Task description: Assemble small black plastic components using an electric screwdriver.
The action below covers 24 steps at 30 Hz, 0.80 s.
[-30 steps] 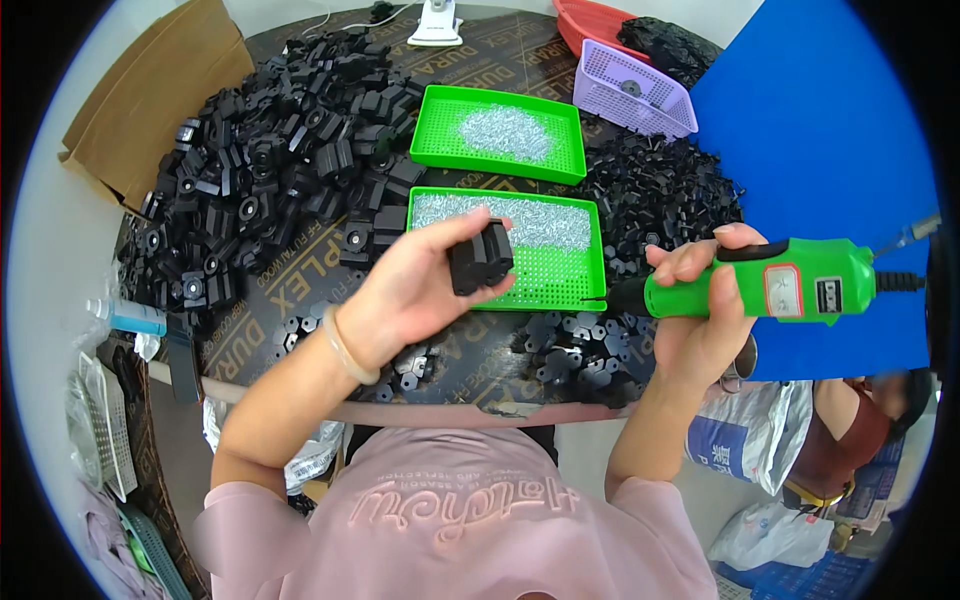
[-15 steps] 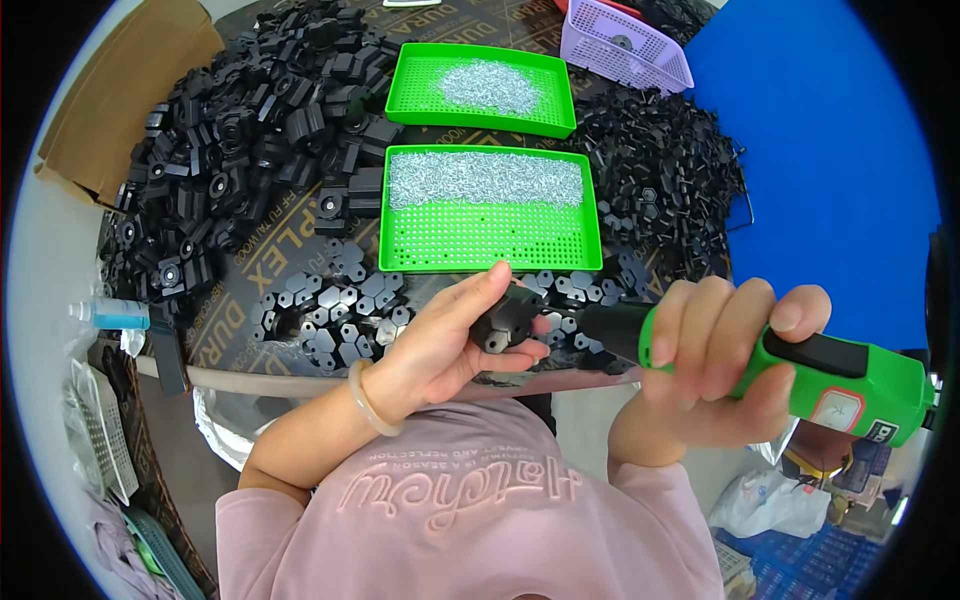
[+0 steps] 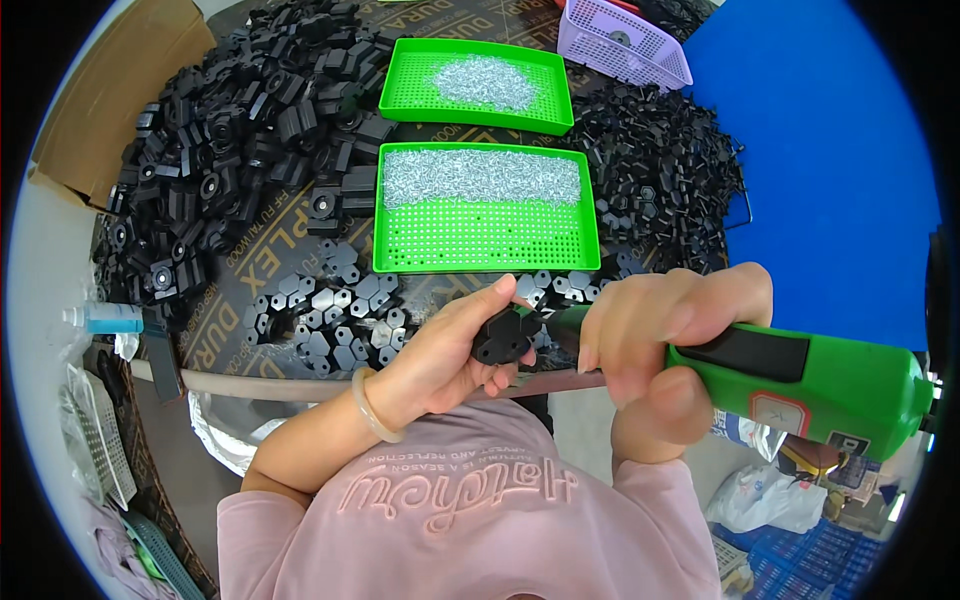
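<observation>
My left hand (image 3: 450, 345) is closed round a small black plastic part (image 3: 503, 336), thumb on top and fingers beneath, over the table's near edge. A hexagonal face with small holes shows on it. My right hand (image 3: 665, 340) grips a green electric screwdriver (image 3: 815, 385) with a black switch strip along its body. The screwdriver's dark nose points left at the black part; its tip lies close against the part's right side, and whether it touches I cannot tell. Several flat black three-lobed plates (image 3: 350, 320) lie just beyond my left forearm.
Two green perforated trays hold small silvery screws, a near one (image 3: 487, 238) and a far one (image 3: 555, 95). Black housings (image 3: 215, 170) are heaped at left, smaller black pieces (image 3: 665, 170) at right. A lilac basket (image 3: 625, 50) stands at the back, near a blue panel (image 3: 820, 180).
The black part has turned in my left hand, so its hexagonal face now shows. My right hand has brought the screwdriver left and nearer the camera.
</observation>
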Each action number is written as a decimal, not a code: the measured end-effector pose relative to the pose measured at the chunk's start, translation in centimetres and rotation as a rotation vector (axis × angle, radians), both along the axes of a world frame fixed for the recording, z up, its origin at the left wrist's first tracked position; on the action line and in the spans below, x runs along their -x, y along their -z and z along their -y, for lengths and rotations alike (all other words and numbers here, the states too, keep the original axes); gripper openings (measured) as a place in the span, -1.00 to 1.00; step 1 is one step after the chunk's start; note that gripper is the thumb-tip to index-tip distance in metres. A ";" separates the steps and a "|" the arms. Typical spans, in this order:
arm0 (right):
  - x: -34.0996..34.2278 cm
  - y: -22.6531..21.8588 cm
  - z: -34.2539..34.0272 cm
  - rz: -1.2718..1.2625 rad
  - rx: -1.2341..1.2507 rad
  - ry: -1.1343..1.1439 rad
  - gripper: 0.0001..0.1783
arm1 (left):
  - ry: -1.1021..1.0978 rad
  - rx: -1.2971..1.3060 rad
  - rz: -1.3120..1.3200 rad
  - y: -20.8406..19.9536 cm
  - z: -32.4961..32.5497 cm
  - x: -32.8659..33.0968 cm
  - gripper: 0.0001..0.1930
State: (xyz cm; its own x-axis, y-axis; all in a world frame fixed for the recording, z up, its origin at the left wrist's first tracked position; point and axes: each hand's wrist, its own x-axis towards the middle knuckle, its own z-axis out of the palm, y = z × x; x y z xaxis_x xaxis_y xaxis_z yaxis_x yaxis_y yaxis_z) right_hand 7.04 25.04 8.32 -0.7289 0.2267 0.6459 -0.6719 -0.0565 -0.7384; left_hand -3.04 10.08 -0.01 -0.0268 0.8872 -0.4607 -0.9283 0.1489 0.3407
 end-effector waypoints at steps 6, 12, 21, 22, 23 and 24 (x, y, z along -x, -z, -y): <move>0.3 -0.1 0.4 0.027 0.059 -0.029 -0.58 | 0.020 0.000 -0.042 0.3 0.1 0.2 -0.59; -0.5 -0.3 1.2 0.067 0.103 0.024 -0.61 | 0.016 -0.023 -0.054 0.3 0.1 0.2 -0.60; -0.8 -0.7 1.4 0.067 0.116 0.069 -0.57 | -0.016 0.026 -0.040 0.4 0.2 -0.3 -0.55; -0.8 -0.8 1.6 0.041 0.180 0.089 -0.55 | -0.017 0.027 -0.039 0.6 0.3 -0.3 -0.55; -0.9 -1.1 1.4 0.042 0.179 0.089 -0.55 | -0.015 0.025 -0.026 0.7 0.3 -0.3 -0.55; -1.2 -1.5 0.9 0.046 0.136 0.055 -0.53 | -0.013 0.023 -0.014 0.7 0.3 -0.2 -0.54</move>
State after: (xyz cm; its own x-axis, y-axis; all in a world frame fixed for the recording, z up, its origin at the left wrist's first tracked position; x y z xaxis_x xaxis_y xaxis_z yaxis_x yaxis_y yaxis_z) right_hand 8.22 24.14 9.83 -0.7411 0.3498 0.5730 -0.6425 -0.1223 -0.7564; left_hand -2.79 9.73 -0.71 -0.0448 0.8758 -0.4807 -0.9255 0.1447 0.3500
